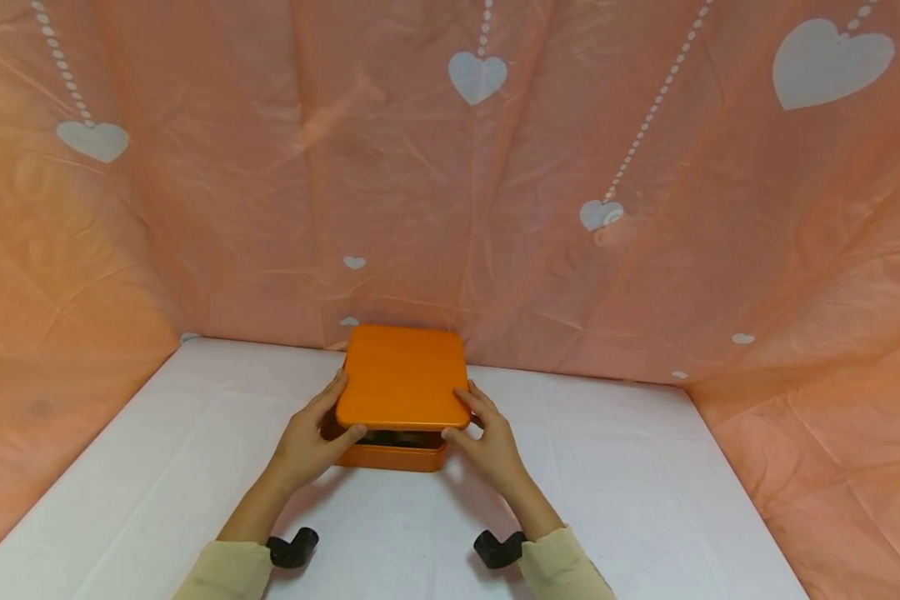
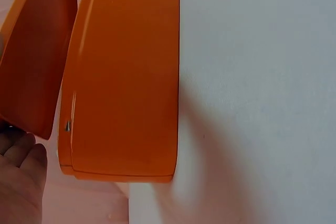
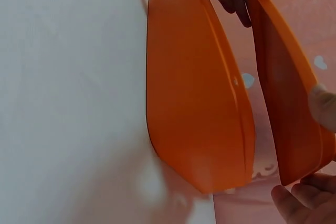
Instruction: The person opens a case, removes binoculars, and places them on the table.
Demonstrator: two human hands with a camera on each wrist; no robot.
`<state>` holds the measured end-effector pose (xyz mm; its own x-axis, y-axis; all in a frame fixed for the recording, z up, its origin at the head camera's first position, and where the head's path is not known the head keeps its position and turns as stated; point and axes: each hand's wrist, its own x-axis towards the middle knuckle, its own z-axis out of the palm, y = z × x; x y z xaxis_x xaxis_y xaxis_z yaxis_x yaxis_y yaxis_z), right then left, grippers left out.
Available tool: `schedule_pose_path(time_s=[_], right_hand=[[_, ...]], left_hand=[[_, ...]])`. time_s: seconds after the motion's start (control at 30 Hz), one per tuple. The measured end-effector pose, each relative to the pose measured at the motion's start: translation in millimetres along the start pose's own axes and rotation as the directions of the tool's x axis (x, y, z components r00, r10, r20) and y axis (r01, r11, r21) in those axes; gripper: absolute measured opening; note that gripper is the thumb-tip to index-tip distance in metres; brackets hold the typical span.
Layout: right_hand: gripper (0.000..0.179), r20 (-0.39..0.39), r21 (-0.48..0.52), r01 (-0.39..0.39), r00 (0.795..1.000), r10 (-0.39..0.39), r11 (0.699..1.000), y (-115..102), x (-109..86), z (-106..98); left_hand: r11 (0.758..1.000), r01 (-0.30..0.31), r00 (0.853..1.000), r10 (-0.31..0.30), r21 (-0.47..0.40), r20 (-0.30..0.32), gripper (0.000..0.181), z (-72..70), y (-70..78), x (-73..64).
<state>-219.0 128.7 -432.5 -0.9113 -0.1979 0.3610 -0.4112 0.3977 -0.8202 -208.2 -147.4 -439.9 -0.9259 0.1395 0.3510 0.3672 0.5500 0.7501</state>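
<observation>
Both hands hold an orange lid (image 1: pixel 405 375) by its left and right sides, raised over an orange rectangular box (image 1: pixel 393 458). My left hand (image 1: pixel 309 442) grips the left edge, thumb at the near corner; my right hand (image 1: pixel 495 446) does the same on the right. Through the front gap a bit of the dark inside shows, its contents not readable. In the left wrist view the lid (image 2: pixel 39 51) stands apart from the box wall (image 2: pixel 123 77), which has a small chip near its rim. The right wrist view also shows space between lid (image 3: pixel 289 93) and box (image 3: pixel 194 87).
The box stands on a white table (image 1: pixel 607 483), close to its back edge. A pinkish-orange curtain (image 1: pixel 270 208) with white hearts hangs behind and on both sides. Black wrist-worn pieces (image 1: pixel 294 548) stick out by each cuff.
</observation>
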Motion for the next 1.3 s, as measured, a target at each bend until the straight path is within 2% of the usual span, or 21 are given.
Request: schedule_pose_path(time_s=[0.13,0.5,0.97,1.17,1.3], right_hand=[[0.059,0.000,0.004,-0.013,1.000,0.013,1.000,1,-1.2,-4],[0.059,0.003,0.028,-0.038,0.999,0.038,0.999,7,-3.7,-16],[0.061,-0.003,0.031,0.004,1.000,-0.003,1.000,13,-6.2,-35],[0.059,-0.014,0.018,0.033,0.999,-0.033,0.999,15,-10.3,-48],[0.059,-0.018,0.010,0.043,0.999,-0.043,0.999,18,-13.4,-56]], left_hand=[[1.000,0.003,1.000,-0.003,0.013,0.004,0.083,1.7,2.8,0.4],[1.000,-0.012,1.000,0.012,-0.024,0.009,0.083,10.1,13.9,3.3],[0.998,-0.059,0.997,0.060,-0.033,0.042,0.083,20.4,25.4,4.4],[0.997,-0.050,0.996,0.054,-0.055,0.069,0.082,29.7,30.6,3.0],[0.996,-0.076,0.993,0.080,-0.046,0.085,0.080,35.4,34.5,2.3]])
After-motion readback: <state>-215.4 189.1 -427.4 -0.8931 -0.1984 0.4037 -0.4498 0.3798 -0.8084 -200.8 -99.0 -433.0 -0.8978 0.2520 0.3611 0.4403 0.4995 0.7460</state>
